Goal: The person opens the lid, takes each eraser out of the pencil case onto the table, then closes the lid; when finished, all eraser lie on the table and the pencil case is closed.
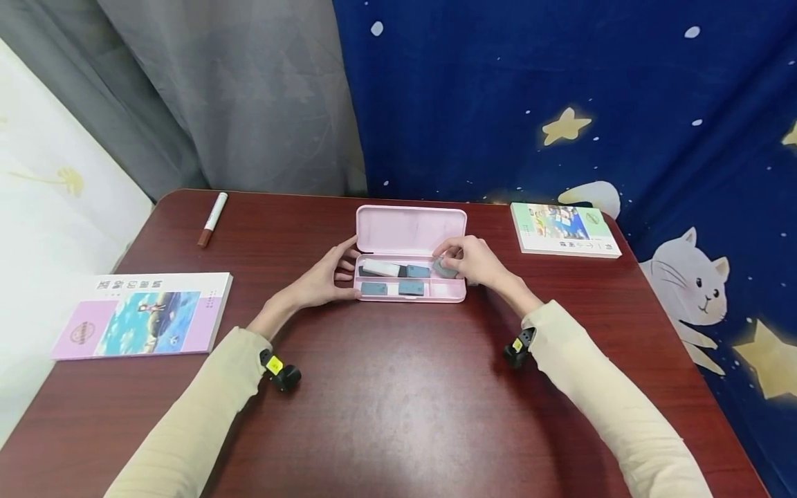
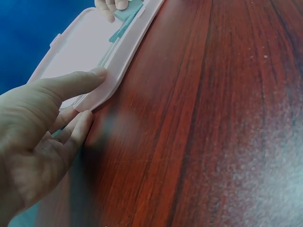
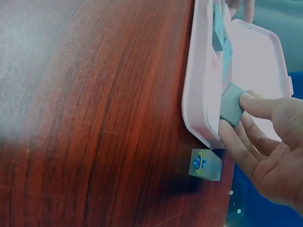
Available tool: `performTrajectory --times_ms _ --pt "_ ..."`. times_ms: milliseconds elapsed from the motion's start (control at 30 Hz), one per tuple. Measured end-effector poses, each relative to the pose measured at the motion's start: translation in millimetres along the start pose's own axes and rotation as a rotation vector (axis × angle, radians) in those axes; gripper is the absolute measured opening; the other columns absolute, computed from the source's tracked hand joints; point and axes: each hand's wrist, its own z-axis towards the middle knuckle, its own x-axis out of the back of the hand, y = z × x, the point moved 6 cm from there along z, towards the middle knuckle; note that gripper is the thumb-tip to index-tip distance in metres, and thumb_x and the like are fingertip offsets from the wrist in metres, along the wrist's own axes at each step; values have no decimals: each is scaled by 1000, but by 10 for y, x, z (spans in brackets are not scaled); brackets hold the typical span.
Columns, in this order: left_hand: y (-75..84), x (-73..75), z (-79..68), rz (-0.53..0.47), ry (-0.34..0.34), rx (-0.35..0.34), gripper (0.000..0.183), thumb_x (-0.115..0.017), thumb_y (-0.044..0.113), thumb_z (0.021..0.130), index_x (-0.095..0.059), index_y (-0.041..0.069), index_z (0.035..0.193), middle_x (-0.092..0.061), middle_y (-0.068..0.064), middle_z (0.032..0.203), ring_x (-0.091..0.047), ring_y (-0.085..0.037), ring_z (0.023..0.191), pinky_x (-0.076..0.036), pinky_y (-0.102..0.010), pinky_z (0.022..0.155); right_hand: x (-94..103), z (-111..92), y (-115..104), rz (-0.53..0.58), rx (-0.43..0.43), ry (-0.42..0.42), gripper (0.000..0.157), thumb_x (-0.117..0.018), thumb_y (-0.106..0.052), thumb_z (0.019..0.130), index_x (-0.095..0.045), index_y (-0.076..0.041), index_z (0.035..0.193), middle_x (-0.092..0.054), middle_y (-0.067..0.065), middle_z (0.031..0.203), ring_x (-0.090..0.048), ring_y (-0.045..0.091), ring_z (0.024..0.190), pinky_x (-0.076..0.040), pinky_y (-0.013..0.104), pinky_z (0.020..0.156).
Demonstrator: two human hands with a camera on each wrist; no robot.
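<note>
A pink pencil case (image 1: 412, 229) lies on the table with its lid folded back. My left hand (image 1: 319, 280) grips the case's left end, thumb on the front corner and fingers behind, as the left wrist view (image 2: 42, 127) shows more closely. Between thumb and fingers, my right hand (image 1: 474, 261) pinches a flat grey-green eraser-like block (image 3: 232, 104) over the case's right end. Inside the case are a white stick-shaped piece (image 1: 381, 268) and several blue-grey blocks (image 1: 373, 288). Fingers partly cover the pinched block in the head view.
A small translucent cube with a planet picture (image 3: 205, 164) stands beside the case's right end. A white marker with a brown cap (image 1: 213, 219) lies at the back left. One book (image 1: 149, 315) lies at left, another (image 1: 563, 229) at back right. Curtains hang behind.
</note>
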Motion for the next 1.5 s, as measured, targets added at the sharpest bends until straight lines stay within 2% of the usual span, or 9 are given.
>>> performTrajectory --times_ms 133,267,500,600,733,867,1233,1500 --pt "9 -5 4 -9 -2 -6 105 -80 -2 75 -11 3 154 -36 -22 137 -47 -35 113 -46 -47 97 19 -39 28 81 -49 23 14 -66 1 89 -72 -2 101 -65 11 83 -62 23 71 -58 36 56" --pt "32 -2 -4 -18 -5 -9 105 -80 -2 75 -10 4 154 -36 -22 137 -46 -36 114 -45 -48 97 21 -66 68 157 -88 37 16 -64 2 90 -71 0 104 -64 15 85 -63 27 74 -58 36 58" --pt "44 5 -4 7 -3 -51 104 -80 1 75 -12 2 153 -37 -22 134 -48 -31 110 -49 -35 94 18 -85 276 448 -219 83 25 -59 9 90 -64 9 114 -59 25 95 -62 23 78 -58 39 64" --pt "42 11 -1 -4 -5 -41 104 -81 0 75 -12 2 153 -37 -22 134 -48 -31 110 -48 -37 94 19 -93 325 527 -253 92 27 -59 10 90 -63 10 116 -58 26 99 -62 20 78 -58 41 66" --pt "33 12 3 -27 -13 -3 106 -80 -3 75 -10 4 154 -36 -23 136 -47 -35 114 -45 -47 98 29 -121 312 559 -267 100 27 -59 10 90 -62 10 117 -58 24 102 -60 19 80 -58 42 68" --pt "28 11 7 -47 -11 4 106 -80 -4 75 -9 4 154 -36 -24 137 -46 -39 115 -43 -50 99 34 -154 282 581 -272 110 27 -58 11 91 -61 11 117 -58 23 99 -58 19 79 -58 42 68" --pt "30 3 -8 -24 -4 10 106 -80 -5 74 -11 4 154 -37 -23 137 -47 -36 115 -44 -48 98 19 -211 274 631 -287 119 29 -58 11 90 -58 15 119 -59 19 92 -60 18 77 -58 40 69" --pt "37 -2 1 -42 -3 17 105 -79 -6 74 -11 4 154 -36 -23 137 -47 -36 115 -44 -47 99 30 -268 325 652 -314 122 30 -59 9 91 -58 13 120 -57 21 96 -62 20 76 -58 39 69"
